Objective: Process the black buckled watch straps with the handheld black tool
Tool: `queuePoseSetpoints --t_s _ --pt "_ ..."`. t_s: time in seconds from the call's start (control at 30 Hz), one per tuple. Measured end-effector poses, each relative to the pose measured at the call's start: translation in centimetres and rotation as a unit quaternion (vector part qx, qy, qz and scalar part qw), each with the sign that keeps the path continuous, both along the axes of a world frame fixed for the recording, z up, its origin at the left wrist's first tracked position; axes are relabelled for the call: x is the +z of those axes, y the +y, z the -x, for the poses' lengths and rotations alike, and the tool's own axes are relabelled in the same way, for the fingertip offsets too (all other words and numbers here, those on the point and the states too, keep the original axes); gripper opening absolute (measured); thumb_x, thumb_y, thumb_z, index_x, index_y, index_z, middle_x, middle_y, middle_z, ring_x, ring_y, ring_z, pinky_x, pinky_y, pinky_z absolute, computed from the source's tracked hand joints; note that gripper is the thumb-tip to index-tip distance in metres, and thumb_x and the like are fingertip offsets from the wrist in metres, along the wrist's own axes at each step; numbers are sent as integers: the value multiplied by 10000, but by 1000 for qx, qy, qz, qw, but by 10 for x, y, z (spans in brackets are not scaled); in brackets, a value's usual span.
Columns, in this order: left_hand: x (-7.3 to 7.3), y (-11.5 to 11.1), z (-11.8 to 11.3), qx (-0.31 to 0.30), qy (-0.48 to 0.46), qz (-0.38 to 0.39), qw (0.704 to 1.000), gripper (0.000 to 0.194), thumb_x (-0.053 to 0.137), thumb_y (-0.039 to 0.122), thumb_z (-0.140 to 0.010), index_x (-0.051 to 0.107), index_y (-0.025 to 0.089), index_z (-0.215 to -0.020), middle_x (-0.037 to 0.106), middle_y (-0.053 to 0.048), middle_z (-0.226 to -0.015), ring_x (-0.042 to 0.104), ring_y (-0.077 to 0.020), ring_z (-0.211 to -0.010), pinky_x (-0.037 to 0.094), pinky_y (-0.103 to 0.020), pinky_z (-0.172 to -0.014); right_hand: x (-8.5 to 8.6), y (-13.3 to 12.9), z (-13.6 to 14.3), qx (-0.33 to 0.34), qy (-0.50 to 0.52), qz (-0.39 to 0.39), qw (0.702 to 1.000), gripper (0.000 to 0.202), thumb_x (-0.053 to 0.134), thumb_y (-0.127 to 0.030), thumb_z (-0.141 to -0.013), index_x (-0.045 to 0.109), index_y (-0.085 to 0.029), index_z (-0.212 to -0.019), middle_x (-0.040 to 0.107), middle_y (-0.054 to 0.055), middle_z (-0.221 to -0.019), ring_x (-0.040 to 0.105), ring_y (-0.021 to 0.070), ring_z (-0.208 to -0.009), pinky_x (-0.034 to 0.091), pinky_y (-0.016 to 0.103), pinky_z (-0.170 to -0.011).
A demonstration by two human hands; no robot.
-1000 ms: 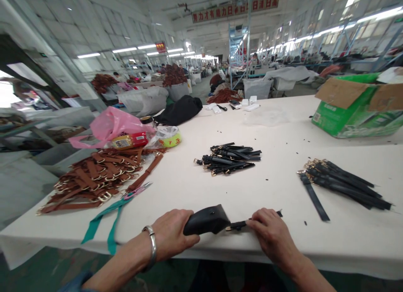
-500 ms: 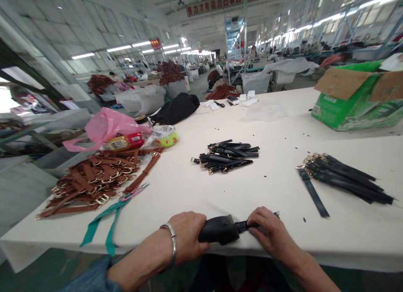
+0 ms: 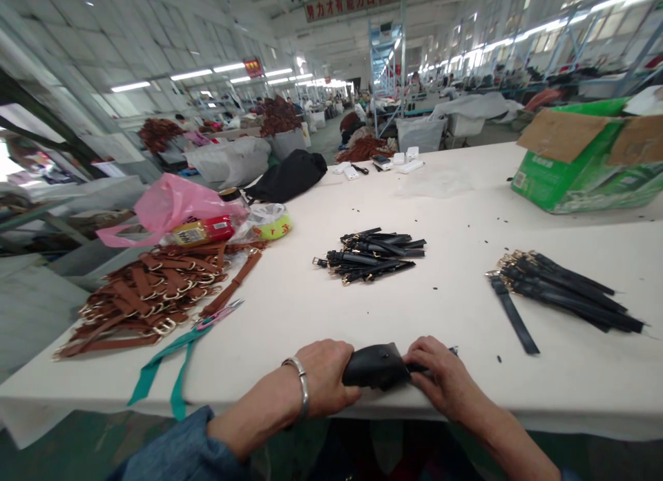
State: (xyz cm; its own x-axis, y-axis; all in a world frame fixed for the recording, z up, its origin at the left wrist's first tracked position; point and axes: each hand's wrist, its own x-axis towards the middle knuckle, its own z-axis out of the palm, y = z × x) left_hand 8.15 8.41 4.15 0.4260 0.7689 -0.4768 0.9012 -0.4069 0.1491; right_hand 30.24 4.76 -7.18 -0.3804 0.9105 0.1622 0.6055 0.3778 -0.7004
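Note:
My left hand is closed around a smooth black handheld tool with a small round knob or screw on top; its exact kind does not show. Close against the tool's wide right end, my right hand pinches a narrow black strap, mostly covered by the fingers. A bit of the strap's end shows beyond the right hand. Both hands are just above the table's front edge. Farther in lies a pile of short black buckled straps, and to the right a bundle of longer black straps.
Brown buckled straps are heaped at left, beside scissors and a green ribbon. Behind them are a pink bag and a black bag. A green carton stands at right. Small black bits dot the white tabletop.
My left hand and the black tool have moved right, closer to my right hand. The strap stretch that showed between them is now mostly covered.

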Motion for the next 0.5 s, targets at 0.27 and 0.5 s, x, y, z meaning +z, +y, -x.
queuePoseSetpoints --t_s 0.27,0.5 --pt "7 -5 11 -10 31 -27 999 236 484 382 -619 578 228 -772 638 -51 -745 592 -220 -681 442 -304 -580 -3 1 -1 -5 20 3 1000 219 539 -140 -744 568 -231 -941 535 32 -905 474 177 -848 385 314 -737" --pt "3 -3 -7 -18 52 -32 998 276 467 400 -639 582 220 -814 646 -69 -812 598 -246 -765 455 -331 -644 -4 -1 -1 -8 17 -6 1000 221 525 -114 -742 559 -219 -934 530 36 -896 466 182 -855 385 329 -750"
